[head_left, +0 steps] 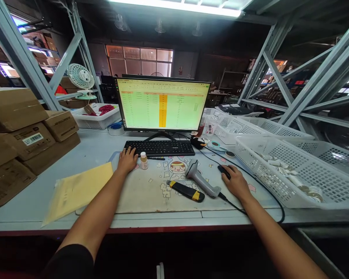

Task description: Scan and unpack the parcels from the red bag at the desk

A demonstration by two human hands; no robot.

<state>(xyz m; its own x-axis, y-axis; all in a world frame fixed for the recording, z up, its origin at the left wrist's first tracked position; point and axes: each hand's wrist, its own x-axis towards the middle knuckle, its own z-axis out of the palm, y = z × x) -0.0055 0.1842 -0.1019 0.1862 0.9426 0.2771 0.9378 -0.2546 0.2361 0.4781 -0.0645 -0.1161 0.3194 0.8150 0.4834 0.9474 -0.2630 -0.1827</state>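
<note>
My left hand rests on the left end of the black keyboard, its fingers spread over the keys. A small bottle with a white cap stands just right of that hand, beside a pen. On the right of the printed desk mat, my right hand is wrapped over a black computer mouse. Between the hands lie a grey barcode scanner with its cable and a black and yellow utility knife. The monitor shows a spreadsheet with one orange column.
Cardboard boxes are stacked at the left, near a yellow envelope. White perforated baskets line the right side, some holding small items. A basket with red goods and a fan stand behind. Metal rack posts flank the desk.
</note>
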